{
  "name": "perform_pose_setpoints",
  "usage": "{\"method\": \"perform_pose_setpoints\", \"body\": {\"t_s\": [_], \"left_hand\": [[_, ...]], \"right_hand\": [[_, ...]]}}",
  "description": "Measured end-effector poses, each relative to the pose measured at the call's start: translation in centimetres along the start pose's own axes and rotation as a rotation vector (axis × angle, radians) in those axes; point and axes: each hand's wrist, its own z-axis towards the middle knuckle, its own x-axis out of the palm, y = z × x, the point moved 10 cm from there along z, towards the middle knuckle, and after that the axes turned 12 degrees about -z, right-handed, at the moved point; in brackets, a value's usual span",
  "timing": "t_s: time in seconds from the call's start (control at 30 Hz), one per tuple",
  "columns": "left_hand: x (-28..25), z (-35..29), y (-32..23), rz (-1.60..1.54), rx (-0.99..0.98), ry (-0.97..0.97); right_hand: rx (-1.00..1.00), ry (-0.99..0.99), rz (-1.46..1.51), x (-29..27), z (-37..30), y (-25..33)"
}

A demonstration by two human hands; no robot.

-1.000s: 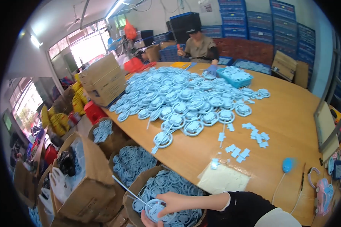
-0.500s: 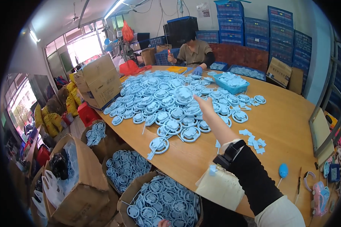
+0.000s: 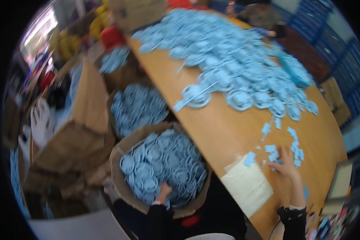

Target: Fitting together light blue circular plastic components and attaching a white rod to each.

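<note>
Low on the left, my left hand [image 3: 163,193] reaches into a cardboard box [image 3: 118,170] heaped with light-blue ring-shaped plastic parts [image 3: 148,160]. Its fingers look curled in among them; what they hold is blurred and partly hidden. My right hand [image 3: 287,166] is over the wooden table [image 3: 212,134], fingers spread, at a scatter of small flat light-blue pieces [image 3: 270,148]. Whether the fingertips touch a piece is too smeared to tell. A pale sheet [image 3: 248,186] lies at the table edge beside that hand, with a small blue piece [image 3: 250,159] at its upper edge.
A big pile of blue ring parts [image 3: 228,60] covers the far table, beside a turquoise basket [image 3: 294,72]. More open boxes of parts [image 3: 138,106] and a carton with plastic bags [image 3: 84,104] stand left. Across the table is another person [image 3: 260,18], with blue crates [image 3: 324,24] behind.
The view has swung down and tilted. My right hand has drawn back from the big pile to the small flat pieces. My left hand now shows more fully in the box of parts.
</note>
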Motion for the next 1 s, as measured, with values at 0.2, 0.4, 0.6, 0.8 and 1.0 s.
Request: {"method": "perform_pose_setpoints", "body": {"t_s": [0.2, 0.4, 0.6, 0.8, 1.0], "left_hand": [[4.2, -1.1, -0.2, -0.438, -0.254, 0.13], [5.3, -2.0, -5.4, -0.88, -0.243, -0.153], [3.4, -1.7, -4.3, -0.775, -0.022, -0.103], [-0.3, -9.5, -9.5, -1.388, -0.205, 0.035], [-6.8, -17.1, -14.9, -1.626, -0.096, 0.289]], "right_hand": [[-0.112, -0.337, 0.171, -0.1, -0.7, 0.9], [-0.017, -0.263, 0.377, 0.8, 0.0, -2.4], [0.017, -0.252, 0.503, 0.8, -0.1, -1.8], [-0.158, -0.317, 0.627, -3.3, -2.7, 4.0], [-0.603, -0.185, 0.575, -5.3, -7.7, 19.7]]}}
